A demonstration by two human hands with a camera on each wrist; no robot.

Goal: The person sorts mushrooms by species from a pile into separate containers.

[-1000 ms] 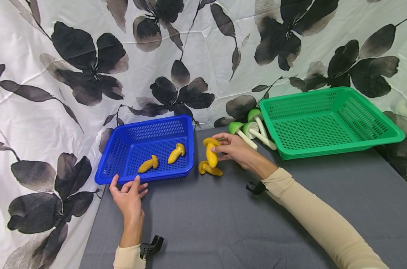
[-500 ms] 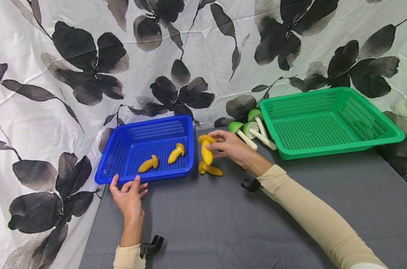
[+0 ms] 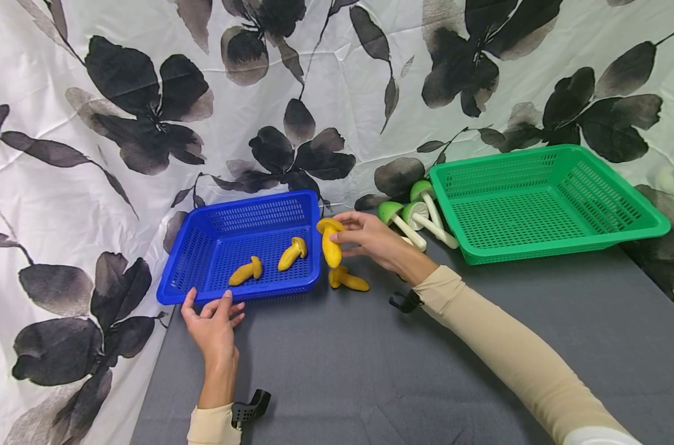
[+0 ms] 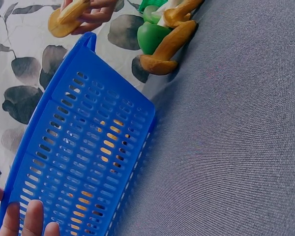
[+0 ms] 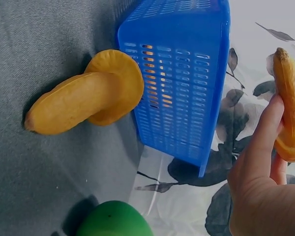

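The right hand [image 3: 373,238] pinches a yellow mushroom [image 3: 330,242] upright, cap on top, stem pointing down, just beside the blue basket's [image 3: 203,290] right rim; the left hand [image 3: 211,321] rests with relaxed fingers against the basket's near edge. Another yellow mushroom [image 3: 348,280] lies flat on the table [image 3: 370,371] below.

Four yellow mushrooms [image 3: 330,244], three green mushrooms [image 3: 392,213], one blue basket [image 3: 203,247], one green basket [image 3: 621,228].

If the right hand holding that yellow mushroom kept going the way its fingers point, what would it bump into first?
Probably the blue basket. The right hand points left, its yellow mushroom near the basket's right rim. It may be high enough to pass above the rim; depth is unclear.
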